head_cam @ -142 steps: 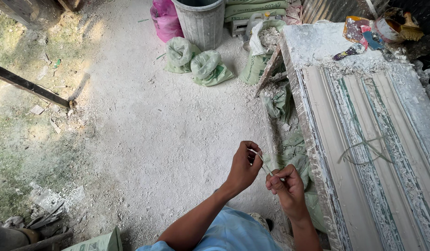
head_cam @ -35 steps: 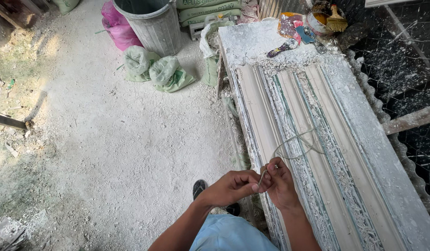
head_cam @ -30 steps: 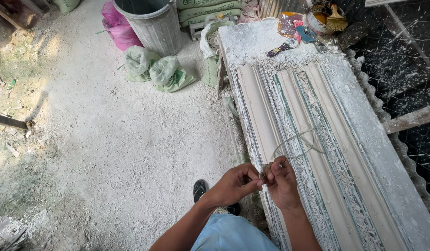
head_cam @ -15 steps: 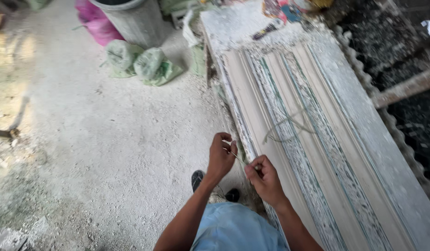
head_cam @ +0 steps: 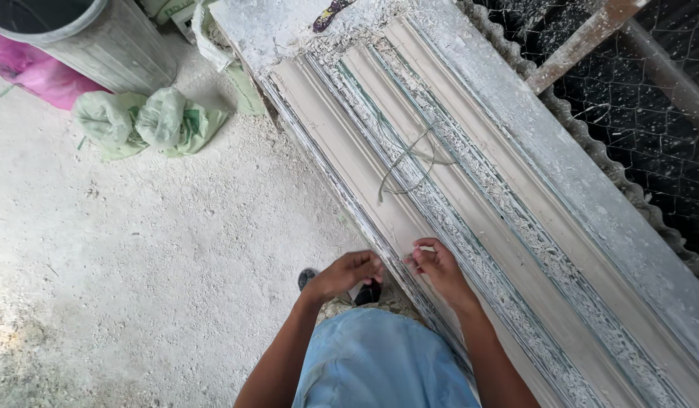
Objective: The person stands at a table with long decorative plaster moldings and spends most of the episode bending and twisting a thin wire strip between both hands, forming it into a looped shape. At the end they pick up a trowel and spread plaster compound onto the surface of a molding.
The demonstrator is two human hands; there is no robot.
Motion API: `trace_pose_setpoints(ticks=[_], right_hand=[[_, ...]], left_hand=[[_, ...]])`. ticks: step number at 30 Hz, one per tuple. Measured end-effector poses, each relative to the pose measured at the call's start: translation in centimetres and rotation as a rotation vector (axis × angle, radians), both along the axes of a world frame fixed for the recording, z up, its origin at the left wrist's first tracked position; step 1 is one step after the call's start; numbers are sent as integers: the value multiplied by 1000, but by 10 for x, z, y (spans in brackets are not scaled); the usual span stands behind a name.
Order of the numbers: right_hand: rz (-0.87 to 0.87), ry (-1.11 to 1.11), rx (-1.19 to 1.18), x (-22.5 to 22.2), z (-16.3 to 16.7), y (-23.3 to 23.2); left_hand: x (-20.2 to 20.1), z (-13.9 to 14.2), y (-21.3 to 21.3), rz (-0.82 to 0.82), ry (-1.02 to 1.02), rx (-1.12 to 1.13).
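A long plaster cornice mould (head_cam: 470, 227) with ridged, dusty channels runs diagonally across the right half of the head view. My left hand (head_cam: 348, 273) and my right hand (head_cam: 434, 264) are close together at the mould's near edge, fingers curled and pinched. A thin strand seems to be held between them, but it is barely visible. A loose loop of wire or fibre (head_cam: 410, 162) lies on the mould's middle channel, farther up from my hands.
A grey bucket (head_cam: 85, 38), a pink bag (head_cam: 32, 75) and tied green-white sacks (head_cam: 145, 121) stand on the dusty floor at upper left. Wire mesh (head_cam: 652, 113) and a wooden beam (head_cam: 584, 41) border the mould on the right. My sandalled foot (head_cam: 308, 278) is by the mould.
I have stepped from the open floor up to the mould. My hands, apart half a second ago, have come together at its near edge, and the view has tilted closer.
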State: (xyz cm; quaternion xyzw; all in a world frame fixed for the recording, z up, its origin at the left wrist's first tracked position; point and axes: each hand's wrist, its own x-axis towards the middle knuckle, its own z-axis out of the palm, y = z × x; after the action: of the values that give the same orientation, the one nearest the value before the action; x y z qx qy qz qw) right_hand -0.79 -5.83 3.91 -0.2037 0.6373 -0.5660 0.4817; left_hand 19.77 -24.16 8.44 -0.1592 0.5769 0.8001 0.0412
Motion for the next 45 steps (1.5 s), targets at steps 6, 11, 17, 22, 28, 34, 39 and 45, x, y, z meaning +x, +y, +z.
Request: trace_pose_setpoints(ticks=[6,11,17,22,28,34,39,45], right_hand=[[-23,272,121,-30,1,-22],[149,587,134,-24,9,-59],[148,905,146,-13,38,-104],[215,1191,163,-24,55,-145],[398,1330,344,-40,60,-194],[292,1354,117,-58,37,-198],[19,1017,-289,-99,38,-182],[-349,621,-372,-144,87,-124]], left_hand=[[-73,0,-70,545,-30,-188],[-118,13,-104,793,-74,-12],[-122,22,-101,809,-85,12],[-104,12,-86,777,-101,-123],[-73,-12,-60,865,-62,-726],[-21,-29,-13,708,-179,-395],[10,-44,-4,677,-137,-278],[2,-27,0,538,-96,-268]])
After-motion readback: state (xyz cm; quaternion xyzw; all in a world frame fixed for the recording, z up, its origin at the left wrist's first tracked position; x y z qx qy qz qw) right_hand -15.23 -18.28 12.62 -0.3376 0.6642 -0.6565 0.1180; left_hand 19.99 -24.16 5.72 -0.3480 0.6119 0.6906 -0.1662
